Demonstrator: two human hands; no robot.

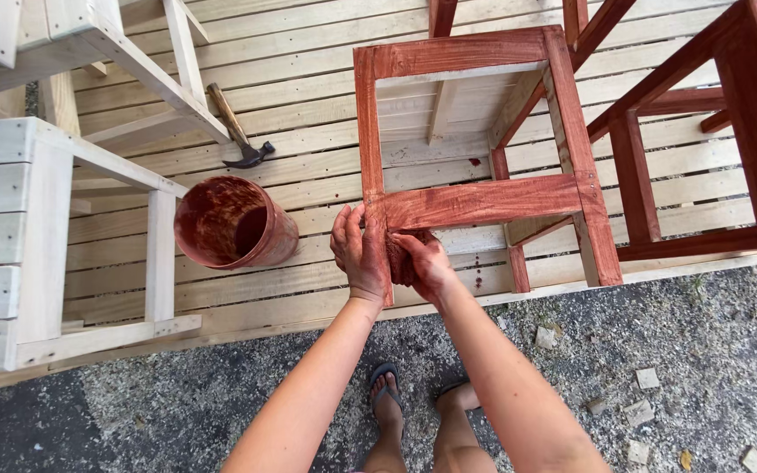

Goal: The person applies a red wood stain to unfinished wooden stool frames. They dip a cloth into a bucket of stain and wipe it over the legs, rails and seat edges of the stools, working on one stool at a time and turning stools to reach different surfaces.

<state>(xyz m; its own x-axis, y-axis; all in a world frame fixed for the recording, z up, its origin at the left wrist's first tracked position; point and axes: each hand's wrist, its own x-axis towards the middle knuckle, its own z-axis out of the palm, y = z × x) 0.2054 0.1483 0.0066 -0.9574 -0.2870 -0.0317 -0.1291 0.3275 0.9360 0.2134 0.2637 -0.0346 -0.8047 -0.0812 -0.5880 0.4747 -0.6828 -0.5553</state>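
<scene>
Fingers of the left hand (359,254) wrap the near-left leg of the red-stained wooden stool frame (475,200); the right hand (427,263) clamps a stained rag (401,256) against that leg. Stool stands on the pale plank platform (308,131), centre. Stain-smeared bucket (231,223) sits just left; claw hammer (237,130) lies farther back.

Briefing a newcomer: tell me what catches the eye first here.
The red-stained wooden stool frame at centre, with the left hand gripping its near leg and the right hand pressing a stained rag against it. To the left, a stain-smeared bucket beside unstained pale furniture.
</scene>
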